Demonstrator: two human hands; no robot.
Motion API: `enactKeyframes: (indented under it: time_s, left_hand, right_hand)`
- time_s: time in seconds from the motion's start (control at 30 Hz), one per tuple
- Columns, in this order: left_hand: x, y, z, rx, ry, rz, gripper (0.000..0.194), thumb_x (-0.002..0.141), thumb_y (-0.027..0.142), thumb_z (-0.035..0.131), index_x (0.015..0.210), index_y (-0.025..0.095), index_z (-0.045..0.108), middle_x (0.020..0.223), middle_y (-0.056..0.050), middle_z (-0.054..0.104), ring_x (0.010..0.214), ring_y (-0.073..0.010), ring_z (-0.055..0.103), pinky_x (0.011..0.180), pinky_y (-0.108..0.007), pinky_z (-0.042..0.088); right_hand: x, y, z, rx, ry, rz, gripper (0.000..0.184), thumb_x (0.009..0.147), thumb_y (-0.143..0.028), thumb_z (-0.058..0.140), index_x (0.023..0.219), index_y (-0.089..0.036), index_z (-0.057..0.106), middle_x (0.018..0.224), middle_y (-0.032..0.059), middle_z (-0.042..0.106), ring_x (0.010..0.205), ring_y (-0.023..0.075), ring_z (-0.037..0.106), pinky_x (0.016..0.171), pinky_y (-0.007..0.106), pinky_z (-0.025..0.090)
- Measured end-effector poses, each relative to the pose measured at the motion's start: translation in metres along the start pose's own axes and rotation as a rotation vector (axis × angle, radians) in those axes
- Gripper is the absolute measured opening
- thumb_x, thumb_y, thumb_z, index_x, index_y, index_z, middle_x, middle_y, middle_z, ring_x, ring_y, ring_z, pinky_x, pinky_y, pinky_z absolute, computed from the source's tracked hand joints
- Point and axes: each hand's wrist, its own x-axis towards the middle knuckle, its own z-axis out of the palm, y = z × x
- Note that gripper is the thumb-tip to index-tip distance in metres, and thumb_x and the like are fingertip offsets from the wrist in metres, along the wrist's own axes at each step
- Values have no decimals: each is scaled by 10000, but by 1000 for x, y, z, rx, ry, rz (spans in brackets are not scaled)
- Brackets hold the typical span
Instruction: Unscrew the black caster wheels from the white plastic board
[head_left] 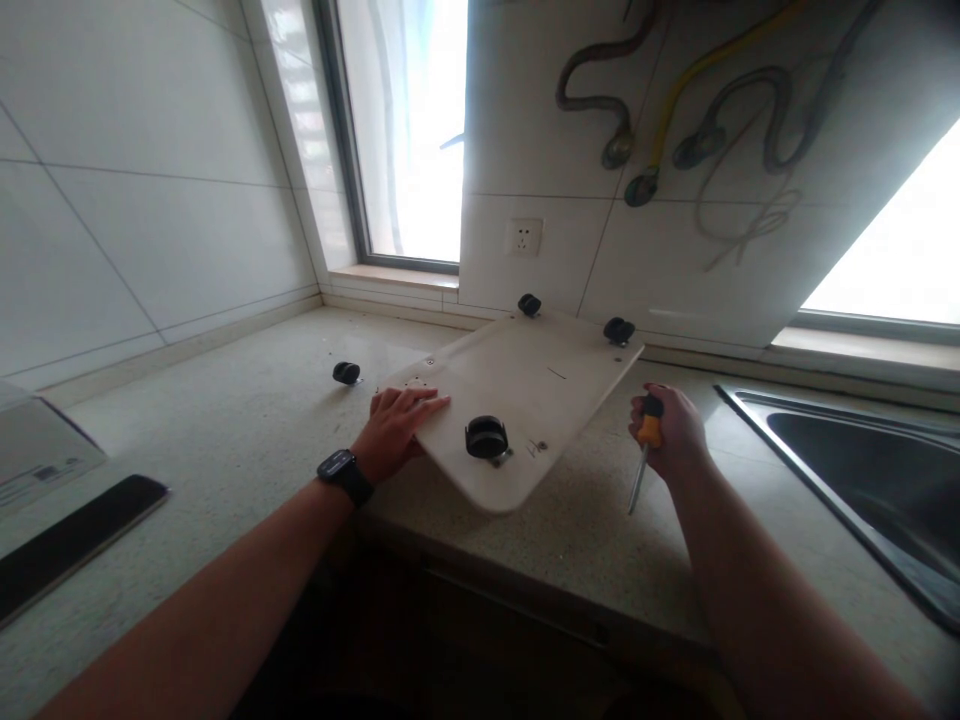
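Observation:
A white board (517, 385) with rounded corners lies across the counter, its near corner jutting past the front edge. Black caster wheels stand on it: one near caster (486, 437), one far caster (529, 304) and one at the far right (619, 330). My left hand (397, 425), wearing a black watch, grips the board's left edge, fingers on top, beside a corner with screw holes. Left of that corner, a loose caster (346, 373) rests on the counter. My right hand (671, 425) is closed around the orange-and-black handle of a screwdriver (649, 430), its shaft pointing down, apart from the board.
A metal sink (847, 480) is set into the speckled counter (262, 430) at the right. On the left lie a dark flat object (82, 540) and a pale box (45, 455). Hoses (675, 100) and a socket (526, 237) are on the tiled wall behind.

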Motion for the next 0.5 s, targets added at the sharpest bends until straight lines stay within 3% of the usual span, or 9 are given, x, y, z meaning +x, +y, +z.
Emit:
enactKeyframes:
  time_s: [0.3, 0.5]
  left_hand:
    - [2, 3, 0, -51, 16, -47, 641, 869, 322, 788, 1468, 328, 562, 1449, -84, 609, 1259, -353, 498, 1083, -531, 362]
    - [7, 7, -5, -73, 54, -38, 565, 906, 353, 756, 1435, 272, 575, 1482, -101, 601, 1304, -347, 501, 1117, -529, 354]
  right_hand:
    - [-2, -1, 3, -15, 5, -46, 260, 690, -295, 697, 914, -236, 580, 591, -32, 610, 399, 110, 487, 325, 198, 379]
    - [-2, -1, 2, -22, 9, -52, 261, 680, -286, 694, 909, -240, 575, 590, -34, 610, 393, 114, 485, 317, 201, 373]
